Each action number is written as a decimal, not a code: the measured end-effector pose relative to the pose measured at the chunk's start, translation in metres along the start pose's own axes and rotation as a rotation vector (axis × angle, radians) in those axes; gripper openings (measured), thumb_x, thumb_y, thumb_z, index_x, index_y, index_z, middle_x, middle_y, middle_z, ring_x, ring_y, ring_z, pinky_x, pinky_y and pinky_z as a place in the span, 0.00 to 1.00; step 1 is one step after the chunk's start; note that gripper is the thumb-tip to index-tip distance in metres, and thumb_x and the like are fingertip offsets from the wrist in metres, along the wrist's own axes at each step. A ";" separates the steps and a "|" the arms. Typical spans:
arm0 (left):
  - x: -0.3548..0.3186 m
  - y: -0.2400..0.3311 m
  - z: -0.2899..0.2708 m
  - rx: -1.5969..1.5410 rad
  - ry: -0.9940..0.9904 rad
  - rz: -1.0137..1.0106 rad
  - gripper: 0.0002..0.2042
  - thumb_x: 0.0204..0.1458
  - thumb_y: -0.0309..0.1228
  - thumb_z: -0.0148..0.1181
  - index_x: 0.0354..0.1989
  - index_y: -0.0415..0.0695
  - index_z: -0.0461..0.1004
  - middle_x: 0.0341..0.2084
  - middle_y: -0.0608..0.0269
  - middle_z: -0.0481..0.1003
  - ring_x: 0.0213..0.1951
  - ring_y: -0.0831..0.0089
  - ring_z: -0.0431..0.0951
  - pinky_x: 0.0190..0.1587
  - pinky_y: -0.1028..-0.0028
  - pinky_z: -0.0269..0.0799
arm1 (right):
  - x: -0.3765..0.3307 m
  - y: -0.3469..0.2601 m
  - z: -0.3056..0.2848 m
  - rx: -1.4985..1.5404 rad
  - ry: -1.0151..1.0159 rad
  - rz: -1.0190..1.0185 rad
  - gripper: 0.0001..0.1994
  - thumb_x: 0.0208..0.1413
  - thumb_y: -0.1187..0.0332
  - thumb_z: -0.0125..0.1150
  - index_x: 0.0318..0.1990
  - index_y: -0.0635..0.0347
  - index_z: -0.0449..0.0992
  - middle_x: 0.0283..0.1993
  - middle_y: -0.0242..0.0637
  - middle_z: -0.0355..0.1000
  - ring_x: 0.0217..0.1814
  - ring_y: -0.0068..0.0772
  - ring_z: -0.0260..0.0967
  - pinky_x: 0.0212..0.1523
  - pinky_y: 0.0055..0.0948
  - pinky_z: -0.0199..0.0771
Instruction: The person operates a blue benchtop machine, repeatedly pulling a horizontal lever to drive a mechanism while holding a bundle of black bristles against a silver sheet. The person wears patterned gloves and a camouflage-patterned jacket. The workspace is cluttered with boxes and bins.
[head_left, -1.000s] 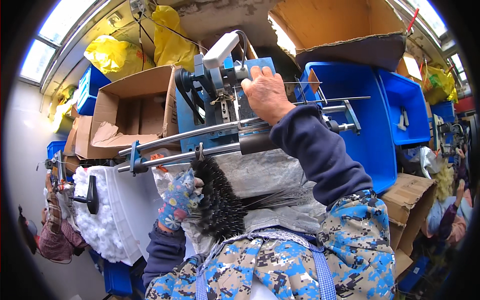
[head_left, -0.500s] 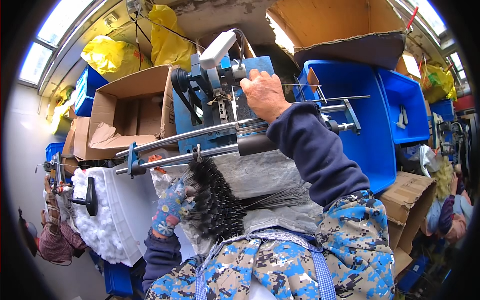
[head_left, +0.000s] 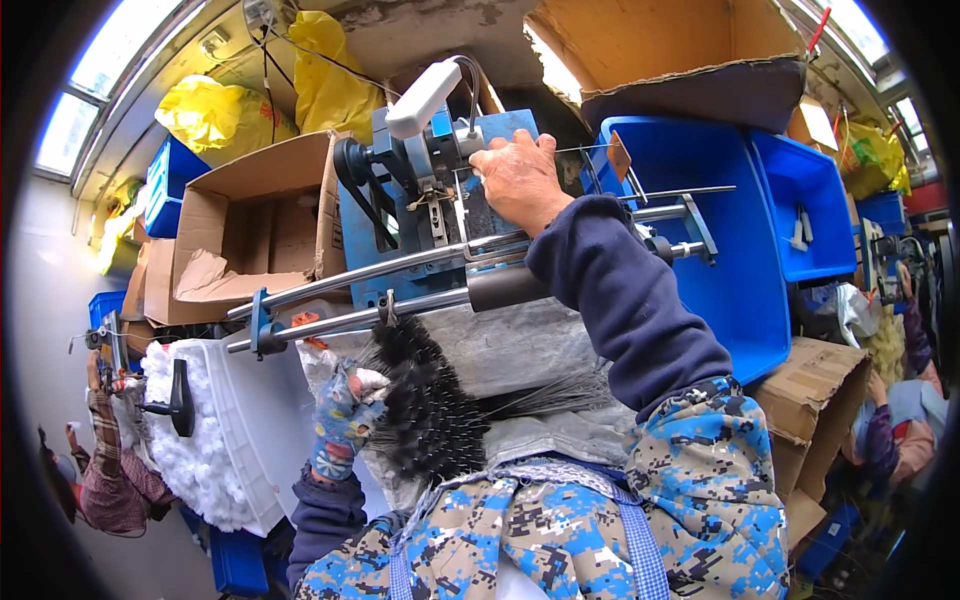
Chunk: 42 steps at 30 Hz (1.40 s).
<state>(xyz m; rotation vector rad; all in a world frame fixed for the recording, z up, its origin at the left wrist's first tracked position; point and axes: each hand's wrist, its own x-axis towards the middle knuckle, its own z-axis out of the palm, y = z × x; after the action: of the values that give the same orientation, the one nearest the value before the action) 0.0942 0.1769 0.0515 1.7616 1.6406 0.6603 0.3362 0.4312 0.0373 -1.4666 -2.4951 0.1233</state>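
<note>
My right hand (head_left: 518, 182), bare, is over the blue machine (head_left: 509, 127), its bent fingers closed beside the metal spindle. What the fingertips grip is hidden. A thin wire (head_left: 580, 149) runs rightward from behind that hand. My left hand (head_left: 346, 412), in a flowered glove with bare or wrapped fingertips, is closed at the left edge of a heap of black-bristled brushes (head_left: 425, 405). I cannot make out what lies between its fingers. Loose thin wires (head_left: 560, 398) lie on the grey sheet right of the heap.
Metal rails (head_left: 400, 310) cross in front of the machine. An open cardboard box (head_left: 255, 225) stands left, a big blue bin (head_left: 700, 300) right. White fluffy pieces fill a white tray (head_left: 240, 400), with a black handle-like tool (head_left: 182, 398). Other people work at both sides.
My right hand has shifted slightly up along the machine. My left hand has turned a little, and a pale fingertip now shows beside the bristles. The whole view has moved slightly.
</note>
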 end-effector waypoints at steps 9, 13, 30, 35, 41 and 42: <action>0.002 0.012 0.008 0.095 0.202 0.199 0.13 0.37 0.19 0.58 0.34 0.45 0.75 0.31 0.57 0.75 0.31 0.60 0.76 0.36 0.69 0.70 | -0.024 0.014 -0.009 -0.068 0.077 0.016 0.18 0.46 0.60 0.59 0.43 0.59 0.75 0.57 0.45 0.57 0.57 0.46 0.53 0.52 0.47 0.51; -0.005 0.004 0.016 0.011 0.249 0.062 0.12 0.37 0.20 0.60 0.33 0.45 0.74 0.29 0.58 0.75 0.32 0.61 0.76 0.36 0.69 0.71 | -0.050 0.016 -0.022 0.041 -0.044 0.039 0.26 0.44 0.57 0.63 0.49 0.65 0.70 0.57 0.46 0.53 0.58 0.47 0.51 0.50 0.46 0.56; 0.011 0.072 0.006 0.060 0.301 0.269 0.10 0.39 0.18 0.61 0.32 0.44 0.74 0.27 0.61 0.74 0.31 0.65 0.75 0.35 0.71 0.70 | -0.032 -0.049 0.002 0.207 -0.026 -0.035 0.33 0.44 0.58 0.63 0.53 0.73 0.60 0.41 0.51 0.63 0.39 0.48 0.67 0.40 0.37 0.72; 0.012 0.058 0.005 0.033 0.289 0.192 0.10 0.41 0.18 0.60 0.32 0.44 0.73 0.25 0.61 0.75 0.29 0.67 0.76 0.33 0.73 0.70 | -0.046 -0.003 -0.019 0.071 -0.120 -0.032 0.28 0.45 0.57 0.63 0.49 0.70 0.66 0.47 0.49 0.59 0.45 0.46 0.64 0.39 0.39 0.68; 0.021 0.058 0.014 -0.108 0.259 0.109 0.09 0.43 0.18 0.58 0.34 0.41 0.73 0.26 0.60 0.76 0.27 0.71 0.77 0.31 0.75 0.71 | -0.032 0.037 -0.033 -0.158 0.239 -0.015 0.15 0.45 0.66 0.60 0.41 0.60 0.73 0.44 0.36 0.64 0.47 0.38 0.60 0.45 0.39 0.56; 0.023 0.061 0.016 -0.110 0.247 0.104 0.09 0.43 0.18 0.58 0.34 0.41 0.72 0.26 0.60 0.76 0.27 0.71 0.77 0.31 0.76 0.71 | -0.027 0.039 -0.032 -0.184 0.251 -0.022 0.13 0.45 0.67 0.59 0.40 0.58 0.74 0.42 0.34 0.66 0.48 0.37 0.60 0.46 0.39 0.56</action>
<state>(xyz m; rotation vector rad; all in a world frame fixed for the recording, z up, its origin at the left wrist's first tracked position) 0.1491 0.1968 0.0848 1.7502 1.6442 1.0328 0.3903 0.4250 0.0556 -1.4221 -2.3674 -0.2841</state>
